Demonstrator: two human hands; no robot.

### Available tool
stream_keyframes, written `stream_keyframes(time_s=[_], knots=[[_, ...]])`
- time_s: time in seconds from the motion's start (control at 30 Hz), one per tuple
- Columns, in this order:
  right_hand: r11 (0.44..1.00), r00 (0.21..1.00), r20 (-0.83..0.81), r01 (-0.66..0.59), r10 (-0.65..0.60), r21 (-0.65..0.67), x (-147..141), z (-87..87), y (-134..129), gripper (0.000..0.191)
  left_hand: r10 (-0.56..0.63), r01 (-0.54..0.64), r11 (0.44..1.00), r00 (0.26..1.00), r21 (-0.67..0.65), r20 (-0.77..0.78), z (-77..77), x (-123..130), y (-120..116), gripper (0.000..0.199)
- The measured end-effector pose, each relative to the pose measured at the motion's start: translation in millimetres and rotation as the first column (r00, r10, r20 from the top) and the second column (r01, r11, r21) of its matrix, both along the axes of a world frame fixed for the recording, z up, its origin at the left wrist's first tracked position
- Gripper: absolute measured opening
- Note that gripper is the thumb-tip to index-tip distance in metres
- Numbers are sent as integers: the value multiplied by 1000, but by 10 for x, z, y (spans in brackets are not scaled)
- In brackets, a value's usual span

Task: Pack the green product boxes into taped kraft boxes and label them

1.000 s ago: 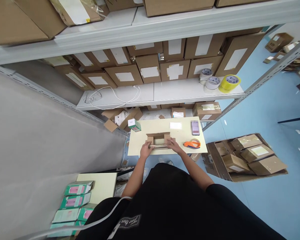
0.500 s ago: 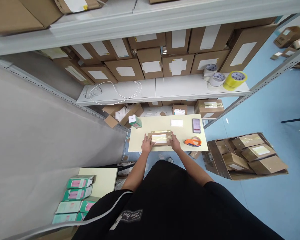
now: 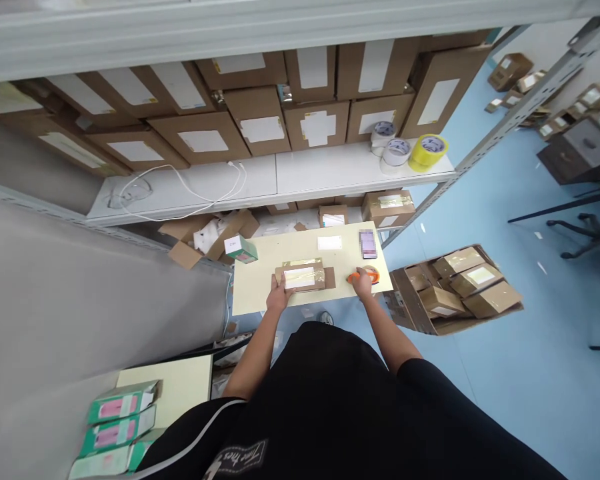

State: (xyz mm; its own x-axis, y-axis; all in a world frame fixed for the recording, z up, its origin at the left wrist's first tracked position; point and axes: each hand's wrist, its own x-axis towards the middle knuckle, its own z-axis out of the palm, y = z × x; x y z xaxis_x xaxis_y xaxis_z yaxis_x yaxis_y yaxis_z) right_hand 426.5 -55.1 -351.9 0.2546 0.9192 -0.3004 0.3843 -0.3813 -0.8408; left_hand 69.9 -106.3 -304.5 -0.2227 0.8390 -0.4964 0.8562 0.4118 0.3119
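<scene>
A small cardboard box (image 3: 316, 279) with a white label and shiny tape lies on the pale yellow table (image 3: 260, 293), its flap sticking out at the right end. My left hand (image 3: 279, 295) grips the left end of this box. At the right part of the table, my right hand (image 3: 363, 284) is closed over the orange tape dispenser (image 3: 353, 276), whose roll shows partly behind the fingers. A white card (image 3: 329, 243) and a phone (image 3: 368, 245) lie behind them. Toward the back left stands a green and white carton (image 3: 241, 249).
Shelves with labelled cartons (image 3: 203, 141) rise behind the table. Tape rolls (image 3: 429, 152) and a white cable (image 3: 185, 191) rest on the shelf board. A large open box (image 3: 415, 313) of parcels stands on the floor at right. Green boxes (image 3: 117, 420) lie at lower left.
My right hand has left the box's right end and moved right onto the tape dispenser. The left hand stays at the box. The camera view has shifted to the right.
</scene>
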Motion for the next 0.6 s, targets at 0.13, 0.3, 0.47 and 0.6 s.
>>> stream_keyframes(time_s=[0.13,0.3,0.47,0.6], knots=[[997,999,-14,38,-39,-69,416,-108,-42,9,-43,44,997,999,-63,10,-14,11,166,87],[995,997,-75,19,-26,-100,464,-228,-58,25,-60,60,992,998,-113,4,-14,-36,297,89],[992,997,-77,24,-33,-121,410,-241,79,41,-55,55,998,998,-3,42,-6,-57,179,87],[997,986,-163,20,-31,-69,382,-119,110,47,-63,62,998,997,19,54,11,13,139,87]])
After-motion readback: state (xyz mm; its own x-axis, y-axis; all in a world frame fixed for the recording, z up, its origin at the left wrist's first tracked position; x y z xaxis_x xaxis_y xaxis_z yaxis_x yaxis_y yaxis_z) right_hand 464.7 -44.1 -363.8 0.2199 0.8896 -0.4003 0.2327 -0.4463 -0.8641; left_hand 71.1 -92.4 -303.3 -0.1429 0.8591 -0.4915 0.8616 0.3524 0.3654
